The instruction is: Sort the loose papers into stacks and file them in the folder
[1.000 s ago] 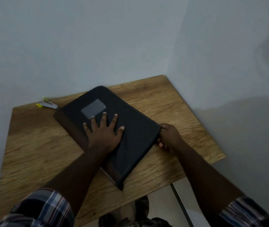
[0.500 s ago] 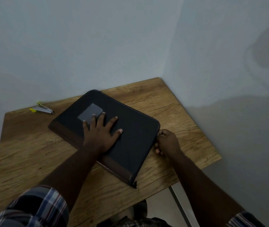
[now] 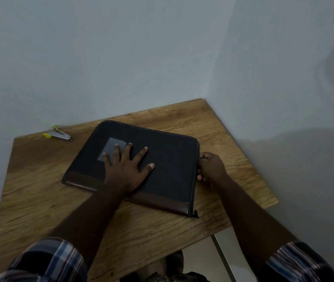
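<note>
Dark fabric folder [image 3: 162,159], zipped, flat on the wooden table [image 3: 40,200], near its far right corner; long axis slanting from the far left edge toward the near right; brown leather spine along the near side; left hand [image 3: 125,169] pressed flat on top, fingers spread; right hand [image 3: 210,167] curled, pinching the zip edge at the right; small stapler [image 3: 60,135] at the far left corner; bare wood left of the folder.

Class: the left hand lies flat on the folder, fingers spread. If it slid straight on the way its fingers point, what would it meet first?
The left hand would cross the folder to its far edge, then bare table, probably then the wall.
</note>
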